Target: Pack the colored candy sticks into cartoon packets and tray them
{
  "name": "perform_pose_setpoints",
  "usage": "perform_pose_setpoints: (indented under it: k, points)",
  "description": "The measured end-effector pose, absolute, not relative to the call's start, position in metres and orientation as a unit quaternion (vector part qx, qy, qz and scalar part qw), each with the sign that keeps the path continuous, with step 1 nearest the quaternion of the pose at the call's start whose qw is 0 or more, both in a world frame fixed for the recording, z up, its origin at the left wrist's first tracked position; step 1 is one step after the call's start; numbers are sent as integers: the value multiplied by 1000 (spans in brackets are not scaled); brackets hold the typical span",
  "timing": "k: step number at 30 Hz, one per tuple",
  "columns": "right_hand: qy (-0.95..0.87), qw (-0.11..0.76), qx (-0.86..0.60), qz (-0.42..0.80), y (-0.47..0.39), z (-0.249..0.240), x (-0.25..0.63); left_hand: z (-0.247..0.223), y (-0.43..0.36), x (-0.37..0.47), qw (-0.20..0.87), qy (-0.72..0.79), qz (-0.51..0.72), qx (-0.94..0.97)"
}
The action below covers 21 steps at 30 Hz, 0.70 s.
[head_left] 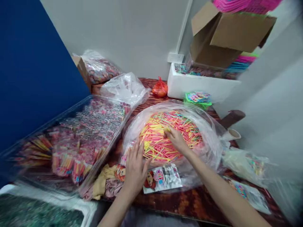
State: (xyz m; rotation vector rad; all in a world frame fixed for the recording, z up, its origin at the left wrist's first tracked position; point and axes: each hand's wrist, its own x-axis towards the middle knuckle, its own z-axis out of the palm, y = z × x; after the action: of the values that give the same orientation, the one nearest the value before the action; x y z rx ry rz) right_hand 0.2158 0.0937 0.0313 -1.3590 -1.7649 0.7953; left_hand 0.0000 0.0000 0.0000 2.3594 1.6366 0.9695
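Note:
A large clear plastic bag (210,138) lies open on the wooden table (180,201), full of thin pink, yellow and green sticks (184,121). My right hand (176,138) reaches into the bag and rests on the stick pile, fingers curled around a few sticks. My left hand (135,167) lies flat with fingers spread at the bag's near left edge, over a printed cartoon packet (163,179). Another such packet (120,171) peeks out left of that hand.
A clear tray (78,138) of filled pink packets sits at left against a blue panel. A white foam box (201,85) and open cardboard box (222,34) stand at the back right. An orange bag (160,89), crumpled plastic bags and a paper cup (233,134) lie around.

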Motion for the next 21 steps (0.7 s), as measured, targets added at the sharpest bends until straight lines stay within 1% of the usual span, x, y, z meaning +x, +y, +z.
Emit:
perform_pose_setpoints:
  k: [3,6,8,11,13,16,18,21]
  points:
    - [-677,379,-514,366,54,20,207,15,-6,21,74,515,354,778]
    - [-642,410,-487,428,14,5,194,21,-12,43,65,475,377,792]
    - [-613,455,-461,453,-9,-8,185,17,-15,53,68,428,346,832]
    - [-566,510,-443,473,-30,-26,180,6,-20,58,121,371,265,882]
    - [-550,518,-444,482,-35,-32,182,-2,-24,53,162,382,261,871]
    - [-544,502,-470,481,-35,-37,188,-15,-32,42,207,443,296,820]
    - [-536,503,-485,473,-34,-40,191,-27,-38,36,215,469,293,805]
    - [-526,515,-491,465,-36,-48,191,-44,-44,33,190,464,259,825]
